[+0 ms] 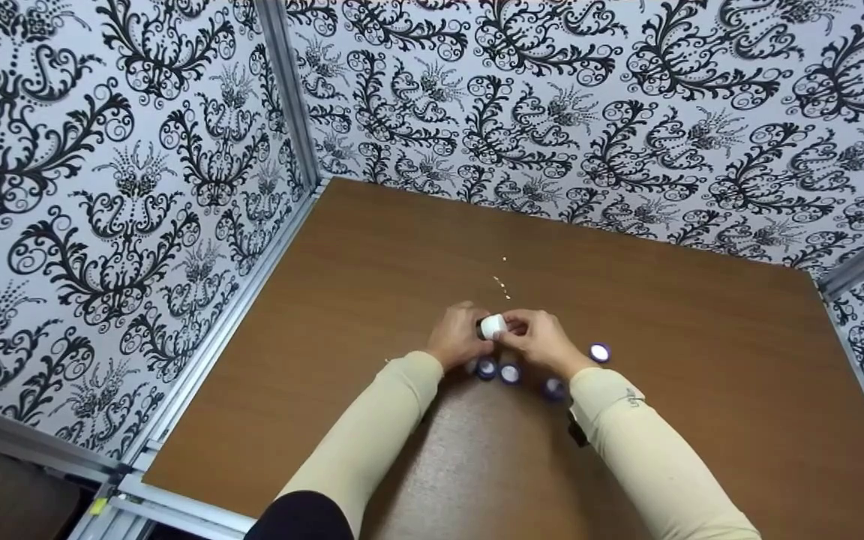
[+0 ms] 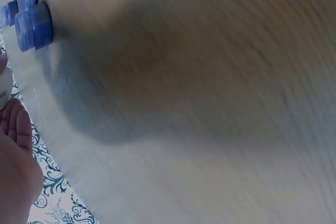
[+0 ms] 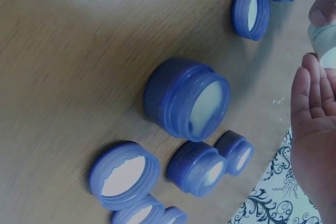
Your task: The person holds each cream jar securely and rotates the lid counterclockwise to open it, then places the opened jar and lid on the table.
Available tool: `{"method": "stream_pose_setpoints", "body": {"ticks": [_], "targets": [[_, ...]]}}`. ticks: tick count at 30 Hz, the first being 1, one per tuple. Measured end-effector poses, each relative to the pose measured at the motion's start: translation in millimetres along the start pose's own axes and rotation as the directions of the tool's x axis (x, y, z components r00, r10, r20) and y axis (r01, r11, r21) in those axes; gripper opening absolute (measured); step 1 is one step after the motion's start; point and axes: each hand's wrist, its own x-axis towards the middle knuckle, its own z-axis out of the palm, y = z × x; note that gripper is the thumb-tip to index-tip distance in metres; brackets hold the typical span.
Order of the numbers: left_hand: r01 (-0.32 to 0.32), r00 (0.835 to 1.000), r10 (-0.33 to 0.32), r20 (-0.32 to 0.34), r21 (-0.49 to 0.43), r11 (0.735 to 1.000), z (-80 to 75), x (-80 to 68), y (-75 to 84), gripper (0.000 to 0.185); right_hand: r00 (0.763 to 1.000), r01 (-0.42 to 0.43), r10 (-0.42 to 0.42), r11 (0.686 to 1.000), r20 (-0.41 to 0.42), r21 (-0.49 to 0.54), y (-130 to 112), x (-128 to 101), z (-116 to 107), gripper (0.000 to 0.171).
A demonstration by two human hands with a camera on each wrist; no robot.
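Observation:
Both hands meet over the middle of the brown table (image 1: 672, 360) and together hold a small white round object (image 1: 493, 326) just above it. My left hand (image 1: 471, 333) grips it from the left and my right hand (image 1: 519, 331) pinches it from the right. Several blue bottle caps lie on the table right under and beside the hands, one (image 1: 509, 373) between the wrists and one (image 1: 600, 352) off to the right. In the right wrist view a larger blue cap (image 3: 186, 98) lies on its side among smaller ones, with the white object (image 3: 325, 40) at the edge by my fingers (image 3: 315, 108).
Black-and-white patterned walls (image 1: 627, 112) close the table in at the left, back and right. A few tiny pale specks (image 1: 505, 285) lie beyond the hands. In the left wrist view, blue caps (image 2: 34, 24) sit at the top left.

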Motion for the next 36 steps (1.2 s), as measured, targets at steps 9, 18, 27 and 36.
{"method": "stream_pose_setpoints", "body": {"ticks": [9, 18, 27, 36], "targets": [[-0.022, 0.999, 0.022, 0.031, -0.012, 1.0, -4.6, 2.7, 0.8, 0.02, 1.0, 0.007, -0.007, 1.0, 0.015, -0.009, 1.2, 0.3, -3.7, 0.031], [-0.011, 0.998, 0.01, 0.067, 0.01, 1.0, -5.7, 2.6, -0.6, 0.022, 0.999, -0.008, 0.008, 1.0, 0.035, -0.02, -1.0, -0.6, -2.5, 0.032], [0.006, 1.0, -0.006, 0.003, 0.029, 1.0, -4.3, 1.5, 2.0, 0.024, 0.995, -0.085, 0.086, 0.996, -0.045, 0.037, -0.1, -3.0, -0.5, 0.031], [-0.011, 1.0, 0.012, -0.014, 0.071, 0.997, -4.6, -0.8, 3.2, 0.031, 0.993, -0.114, 0.115, 0.993, -0.027, 0.03, -1.1, -3.0, 0.6, 0.021]]}}
